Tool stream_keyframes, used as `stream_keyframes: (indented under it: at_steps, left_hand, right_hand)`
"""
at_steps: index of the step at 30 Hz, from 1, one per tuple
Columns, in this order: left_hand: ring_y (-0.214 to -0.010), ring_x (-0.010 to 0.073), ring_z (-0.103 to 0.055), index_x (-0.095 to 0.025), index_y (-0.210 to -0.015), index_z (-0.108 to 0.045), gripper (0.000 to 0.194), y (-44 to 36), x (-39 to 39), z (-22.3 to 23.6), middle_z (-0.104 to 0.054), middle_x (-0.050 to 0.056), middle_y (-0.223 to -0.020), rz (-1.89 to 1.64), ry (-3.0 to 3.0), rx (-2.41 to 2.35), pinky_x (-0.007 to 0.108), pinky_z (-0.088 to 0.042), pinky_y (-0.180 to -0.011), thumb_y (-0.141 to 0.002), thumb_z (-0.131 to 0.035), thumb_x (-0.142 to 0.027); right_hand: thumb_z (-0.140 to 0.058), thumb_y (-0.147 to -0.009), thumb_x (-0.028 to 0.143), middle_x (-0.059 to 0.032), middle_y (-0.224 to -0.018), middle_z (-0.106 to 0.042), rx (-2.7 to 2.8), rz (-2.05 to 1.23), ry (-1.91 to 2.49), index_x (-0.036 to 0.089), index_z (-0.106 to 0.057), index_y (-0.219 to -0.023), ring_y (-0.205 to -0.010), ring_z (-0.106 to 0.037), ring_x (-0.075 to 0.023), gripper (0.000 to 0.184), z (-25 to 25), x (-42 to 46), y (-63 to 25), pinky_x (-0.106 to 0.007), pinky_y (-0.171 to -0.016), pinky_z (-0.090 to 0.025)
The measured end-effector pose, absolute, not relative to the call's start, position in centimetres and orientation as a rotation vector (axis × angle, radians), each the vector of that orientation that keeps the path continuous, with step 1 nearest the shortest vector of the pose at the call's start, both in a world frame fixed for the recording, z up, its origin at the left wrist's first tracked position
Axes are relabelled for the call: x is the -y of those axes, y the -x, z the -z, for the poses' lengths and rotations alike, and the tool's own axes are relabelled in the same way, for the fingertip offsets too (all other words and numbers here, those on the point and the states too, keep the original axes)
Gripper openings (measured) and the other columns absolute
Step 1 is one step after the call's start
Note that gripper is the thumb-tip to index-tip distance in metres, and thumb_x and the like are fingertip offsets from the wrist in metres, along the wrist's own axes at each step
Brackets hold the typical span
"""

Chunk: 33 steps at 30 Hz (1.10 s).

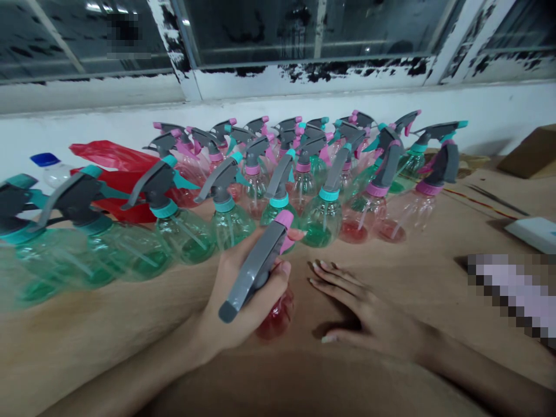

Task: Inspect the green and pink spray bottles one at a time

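Observation:
My left hand (243, 289) is wrapped round the neck of a spray bottle (278, 315) with a pink-tinted clear body. Its grey and pink trigger head (256, 263) points away from me, and the fingers partly hide the pink trigger. To the right of that bottle, my right hand (356, 301) rests on the table with fingers spread and nothing in it. Just beyond both hands stands a row of spray bottles, among them a green one with a teal collar (321, 223) and a pink one (358, 220).
More green bottles (186, 237) line the left side, and further rows reach the white wall (130, 110). A red plastic bag (113, 174) and a blue-capped bottle (54, 171) lie behind at left. On the right are a cardboard box (532, 152), tweezers (497, 198) and a white box (534, 231).

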<state>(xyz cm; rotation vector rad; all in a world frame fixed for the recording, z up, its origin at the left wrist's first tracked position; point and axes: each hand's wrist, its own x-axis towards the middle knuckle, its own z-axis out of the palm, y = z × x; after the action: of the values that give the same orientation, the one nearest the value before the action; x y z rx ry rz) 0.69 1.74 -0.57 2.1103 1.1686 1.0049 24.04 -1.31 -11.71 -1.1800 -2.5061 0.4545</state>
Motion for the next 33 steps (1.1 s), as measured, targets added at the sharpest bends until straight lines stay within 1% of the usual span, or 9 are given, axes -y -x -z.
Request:
stream_keyframes:
  at_steps: [11, 19, 27, 33]
  left_hand:
    - [-0.05, 0.0135, -0.057, -0.024, -0.077, -0.058, 0.006, -0.69, -1.8, 0.67, -0.064, -0.002, -0.065, -1.012, -2.084, -1.187, 0.025, -0.05, -0.051, -0.078, -0.052, -0.026]
    - [-0.049, 0.0127, -0.055, -0.025, -0.077, -0.059, 0.007, -0.63, -1.73, 0.56, -0.062, -0.003, -0.063, -1.011, -2.111, -1.179, 0.024, -0.05, -0.051, -0.079, -0.052, -0.025]
    - [-0.05, 0.0133, -0.056, -0.025, -0.075, -0.059, 0.007, -0.75, -1.72, 0.56, -0.063, -0.003, -0.063, -1.006, -2.097, -1.201, 0.025, -0.05, -0.051, -0.078, -0.052, -0.026]
    - [-0.05, 0.0135, -0.055, -0.026, -0.076, -0.058, 0.007, -0.75, -1.77, 0.42, -0.061, -0.004, -0.062, -1.024, -2.113, -1.179, 0.025, -0.049, -0.051, -0.078, -0.051, -0.025]
  right_hand:
    - [-0.057, -0.082, 0.055, -0.0059, -0.152, -0.028, 2.474, -0.478, 1.179, 0.026, -0.027, -0.145, -0.14, -0.021, -0.0258, 0.076, 11.61, 1.34, -23.97, -0.049, -0.114, -0.021]
    - [-0.056, -0.083, 0.057, -0.0063, -0.153, -0.026, 2.495, -0.459, 1.184, 0.024, -0.027, -0.146, -0.141, -0.02, -0.025, 0.077, 11.7, 1.31, -24.04, -0.049, -0.114, -0.021]
    - [-0.057, -0.082, 0.055, -0.0065, -0.152, -0.027, 2.479, -0.467, 1.185, 0.026, -0.026, -0.146, -0.14, -0.022, -0.0262, 0.077, 11.32, 1.42, -23.9, -0.05, -0.113, -0.023]
    - [-0.055, -0.083, 0.057, -0.006, -0.153, -0.025, 2.513, -0.452, 1.193, 0.025, -0.025, -0.146, -0.14, -0.02, -0.0252, 0.077, 11.42, 1.29, -23.92, -0.05, -0.113, -0.022]
